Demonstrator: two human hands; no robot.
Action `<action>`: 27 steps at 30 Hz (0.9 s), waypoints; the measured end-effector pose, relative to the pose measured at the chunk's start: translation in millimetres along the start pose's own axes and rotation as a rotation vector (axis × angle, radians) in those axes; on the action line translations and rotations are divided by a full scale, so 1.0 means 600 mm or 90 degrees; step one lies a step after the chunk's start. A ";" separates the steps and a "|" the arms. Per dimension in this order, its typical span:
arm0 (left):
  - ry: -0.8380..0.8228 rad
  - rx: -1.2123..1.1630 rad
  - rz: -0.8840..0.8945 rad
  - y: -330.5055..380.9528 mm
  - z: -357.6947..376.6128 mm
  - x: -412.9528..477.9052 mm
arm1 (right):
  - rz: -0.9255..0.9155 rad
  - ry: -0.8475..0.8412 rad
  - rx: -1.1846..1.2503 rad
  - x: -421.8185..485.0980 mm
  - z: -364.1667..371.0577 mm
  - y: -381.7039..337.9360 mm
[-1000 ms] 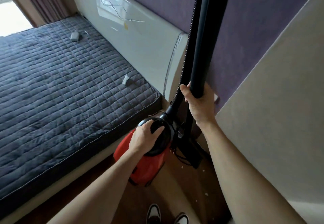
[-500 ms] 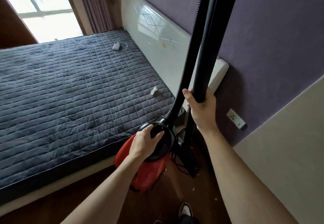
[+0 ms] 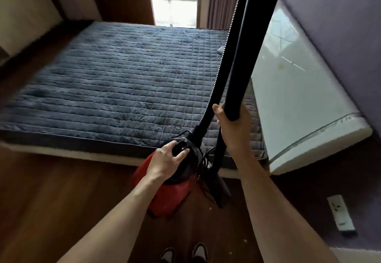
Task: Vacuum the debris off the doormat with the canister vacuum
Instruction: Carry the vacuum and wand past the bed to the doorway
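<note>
Two bare arms reach forward and down from the bottom of the view. The left hand [image 3: 168, 163] lies palm-down on top of the canister vacuum [image 3: 165, 199], with its fingers [image 3: 181, 153] curled round the black carrying handle [image 3: 181, 147] on the lid. The right hand [image 3: 233, 127] is held higher and farther out, forearm angled upward. Its thumb and fingers are wrapped round the black wand [image 3: 247, 56], just where the thick tube ends and a thinner section carries on below.

The wand's long axis is close to upright, leaning so that its top leaves the frame at the upper right. Its lower end points down to the floor nozzle [image 3: 221, 188], which is just right of the canister. A ribbed black hose [image 3: 227, 56] climbs from the canister's lid alongside the wand, touching or nearly touching it.

The red canister is above the wooden floor [image 3: 61, 190], close to the near edge of the bed [image 3: 113, 89]; whether it rests on the boards or hangs from the left hand cannot be told. A glossy white headboard [image 3: 299, 98] stands to the right below a purple wall [image 3: 340, 26], which carries a white socket [image 3: 339, 211]. A few pale specks [image 3: 210, 208] lie near the nozzle. Two shoes [image 3: 200, 250] show at the bottom edge.
</note>
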State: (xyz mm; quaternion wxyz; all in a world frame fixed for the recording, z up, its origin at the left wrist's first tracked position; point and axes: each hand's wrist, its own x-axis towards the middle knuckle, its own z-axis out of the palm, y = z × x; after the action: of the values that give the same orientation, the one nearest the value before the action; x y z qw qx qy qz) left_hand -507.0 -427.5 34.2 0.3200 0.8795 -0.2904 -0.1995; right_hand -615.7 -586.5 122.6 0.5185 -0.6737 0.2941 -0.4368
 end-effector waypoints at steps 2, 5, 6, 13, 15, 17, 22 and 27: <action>0.039 -0.018 -0.033 -0.015 -0.016 -0.012 | 0.010 -0.038 0.021 0.006 0.029 0.002; 0.093 -0.022 -0.066 -0.039 -0.043 -0.034 | 0.003 -0.102 0.043 0.006 0.074 0.004; 0.113 -0.018 -0.080 -0.051 -0.053 -0.043 | 0.000 -0.130 0.054 0.004 0.094 0.005; 0.220 -0.036 -0.199 -0.157 -0.127 -0.111 | -0.004 -0.304 0.104 -0.049 0.248 -0.018; 0.253 -0.041 -0.226 -0.193 -0.149 -0.131 | -0.006 -0.363 0.115 -0.071 0.293 -0.029; 0.292 -0.043 -0.254 -0.229 -0.171 -0.151 | -0.010 -0.402 0.118 -0.093 0.340 -0.039; 0.375 -0.038 -0.298 -0.315 -0.236 -0.188 | -0.011 -0.494 0.138 -0.152 0.466 -0.067; 0.447 -0.097 -0.294 -0.454 -0.310 -0.190 | 0.001 -0.544 0.147 -0.206 0.623 -0.084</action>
State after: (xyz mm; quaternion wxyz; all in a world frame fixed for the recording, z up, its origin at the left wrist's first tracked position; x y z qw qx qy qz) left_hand -388.7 -101.0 1.2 0.4103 0.9099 0.0561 0.0245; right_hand -339.7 -302.1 105.5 0.6658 -0.7312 0.0030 -0.1487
